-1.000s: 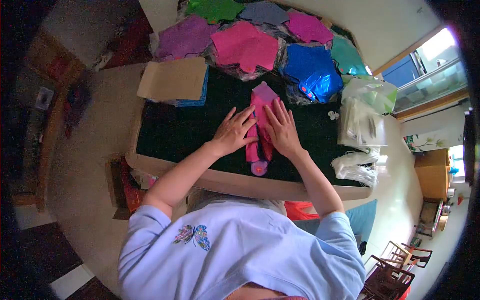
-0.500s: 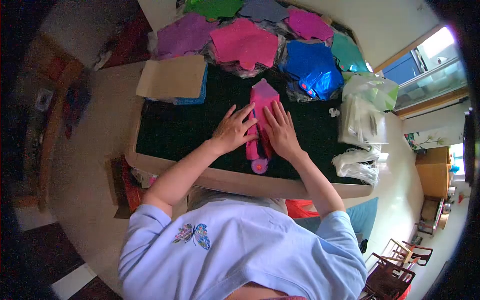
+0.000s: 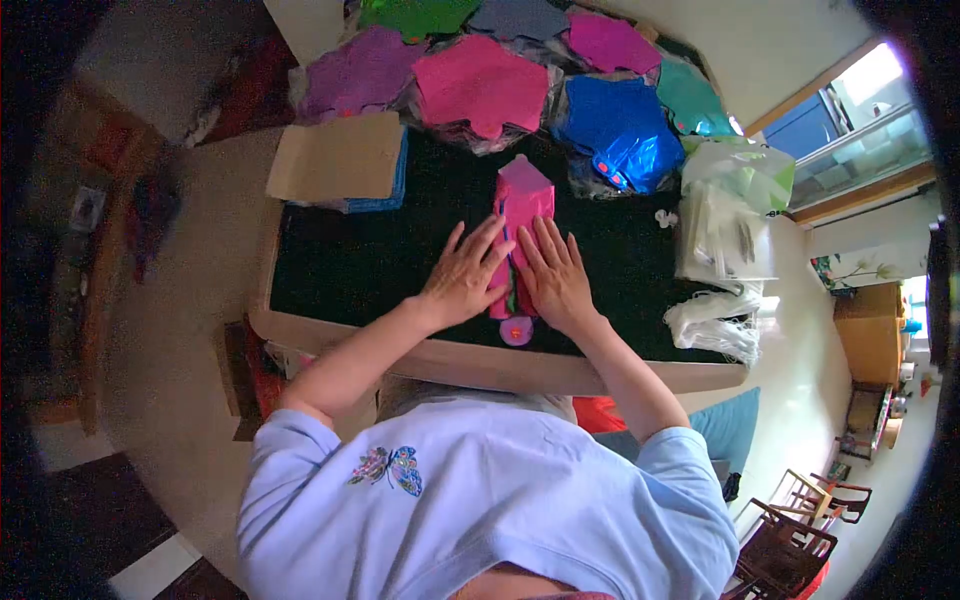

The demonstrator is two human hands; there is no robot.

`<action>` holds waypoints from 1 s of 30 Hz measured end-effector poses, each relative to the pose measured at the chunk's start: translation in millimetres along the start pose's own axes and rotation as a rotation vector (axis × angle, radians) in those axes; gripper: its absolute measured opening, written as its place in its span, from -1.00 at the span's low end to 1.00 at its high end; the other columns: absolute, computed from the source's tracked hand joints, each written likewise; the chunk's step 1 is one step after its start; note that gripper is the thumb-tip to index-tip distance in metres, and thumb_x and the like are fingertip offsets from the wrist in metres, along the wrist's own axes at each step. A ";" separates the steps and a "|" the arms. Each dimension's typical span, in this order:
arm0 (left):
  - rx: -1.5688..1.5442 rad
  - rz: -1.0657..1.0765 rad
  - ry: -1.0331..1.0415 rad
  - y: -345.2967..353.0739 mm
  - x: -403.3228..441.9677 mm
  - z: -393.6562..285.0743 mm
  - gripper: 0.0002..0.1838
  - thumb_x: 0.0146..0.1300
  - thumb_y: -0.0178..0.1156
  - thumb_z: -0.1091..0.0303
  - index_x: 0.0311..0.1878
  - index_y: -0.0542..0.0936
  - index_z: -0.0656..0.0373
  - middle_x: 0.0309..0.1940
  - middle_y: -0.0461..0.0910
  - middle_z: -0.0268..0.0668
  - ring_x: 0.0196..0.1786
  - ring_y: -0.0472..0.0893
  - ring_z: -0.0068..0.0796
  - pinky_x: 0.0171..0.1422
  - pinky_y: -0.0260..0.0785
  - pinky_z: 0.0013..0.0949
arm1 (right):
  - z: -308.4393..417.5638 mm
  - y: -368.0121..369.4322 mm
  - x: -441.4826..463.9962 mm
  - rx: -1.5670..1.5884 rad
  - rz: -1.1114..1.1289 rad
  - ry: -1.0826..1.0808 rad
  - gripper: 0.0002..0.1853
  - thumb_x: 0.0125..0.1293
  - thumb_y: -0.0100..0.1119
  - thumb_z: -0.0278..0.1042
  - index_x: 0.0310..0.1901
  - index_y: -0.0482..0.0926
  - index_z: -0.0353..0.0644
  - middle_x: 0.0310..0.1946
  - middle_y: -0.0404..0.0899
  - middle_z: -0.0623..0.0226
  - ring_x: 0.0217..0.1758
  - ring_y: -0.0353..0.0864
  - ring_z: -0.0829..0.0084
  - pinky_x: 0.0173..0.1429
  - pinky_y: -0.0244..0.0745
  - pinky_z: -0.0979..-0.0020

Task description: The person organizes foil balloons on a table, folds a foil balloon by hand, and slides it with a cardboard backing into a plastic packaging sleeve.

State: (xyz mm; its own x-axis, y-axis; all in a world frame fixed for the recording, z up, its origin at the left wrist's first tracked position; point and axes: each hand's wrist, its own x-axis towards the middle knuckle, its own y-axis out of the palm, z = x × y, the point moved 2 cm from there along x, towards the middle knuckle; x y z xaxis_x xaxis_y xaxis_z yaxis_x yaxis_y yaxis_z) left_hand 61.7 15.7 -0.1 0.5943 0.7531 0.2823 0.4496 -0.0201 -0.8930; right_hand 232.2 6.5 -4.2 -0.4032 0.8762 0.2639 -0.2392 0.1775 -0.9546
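A narrow folded pink sheet [image 3: 525, 193] lies lengthwise on the dark green table cover, its pale pointed end away from me. At its near end is a round purple piece [image 3: 516, 331] with a red-orange centre. My left hand [image 3: 465, 275] rests with spread fingers on the sheet's left edge. Flat on its right side lies my right hand [image 3: 556, 279], fingers stretched out. Between the hands, a dark strip with some green shows along the fold.
Stacks of coloured shapes, among them pink [image 3: 482, 87] and blue [image 3: 618, 128], line the far side. Brown card [image 3: 335, 160] over blue sheets sits left. Clear plastic bags [image 3: 722, 235] and white string [image 3: 712, 325] are at the right.
Both hands have slid slightly toward me along the pink sheet, uncovering more of its far part. The view has shifted a little.
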 end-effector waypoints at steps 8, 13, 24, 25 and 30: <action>-0.088 -0.013 0.013 -1.1 -4.3 -2.2 -0.25 0.00 0.28 0.24 0.28 0.18 0.07 0.34 0.06 -0.08 0.33 0.19 -0.13 0.38 -0.04 0.08 | 1.9 -2.8 0.2 0.019 0.008 0.000 -0.35 0.20 0.04 -0.01 0.31 0.19 -0.04 0.34 0.09 0.14 0.43 0.01 0.22 0.39 -0.03 0.02; -0.049 -0.039 0.015 6.7 -5.0 2.2 -0.25 0.02 0.27 0.16 0.27 0.19 0.12 0.34 0.06 -0.07 0.33 0.19 -0.13 0.38 -0.04 0.07 | 3.0 -7.0 -0.4 0.041 0.031 0.015 -0.30 0.18 0.05 0.04 0.32 0.15 -0.03 0.35 0.06 0.14 0.44 -0.01 0.22 0.40 -0.06 0.01; -0.070 0.012 -0.041 4.8 -8.1 -6.5 -0.16 -0.02 0.28 -0.06 0.27 0.17 0.13 0.34 0.05 -0.07 0.35 0.17 -0.13 0.40 -0.12 0.09 | -9.8 -7.1 -4.2 0.069 0.119 -0.085 -0.31 0.23 -0.01 0.06 0.34 0.11 -0.03 0.38 -0.03 0.12 0.47 -0.11 0.19 0.43 -0.15 0.02; -0.068 0.007 -0.022 4.3 -7.3 -5.7 -0.20 0.02 0.27 -0.02 0.26 0.19 0.13 0.34 0.06 -0.09 0.35 0.17 -0.14 0.40 -0.11 0.08 | -7.9 -8.6 -4.9 0.058 0.119 -0.084 -0.30 0.23 -0.01 0.06 0.35 0.10 -0.03 0.38 -0.04 0.12 0.47 -0.11 0.19 0.43 -0.15 0.03; -0.016 -0.083 0.039 1.8 23.2 13.6 -0.41 0.17 0.13 0.14 0.23 0.25 0.17 0.31 0.13 -0.11 0.34 0.19 -0.18 0.40 -0.08 0.02 | -7.4 -7.8 -4.8 0.034 0.121 -0.093 -0.29 0.24 -0.03 0.05 0.36 0.07 -0.06 0.39 -0.07 0.12 0.47 -0.12 0.19 0.44 -0.18 0.06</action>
State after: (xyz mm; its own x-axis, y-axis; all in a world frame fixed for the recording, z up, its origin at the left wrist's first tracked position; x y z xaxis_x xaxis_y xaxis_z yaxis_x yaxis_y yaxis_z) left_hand 67.2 42.1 0.0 0.5800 0.7262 0.3691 0.5089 0.0309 -0.8603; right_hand 242.5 4.2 0.9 -0.5104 0.8449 0.1599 -0.2126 0.0563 -0.9755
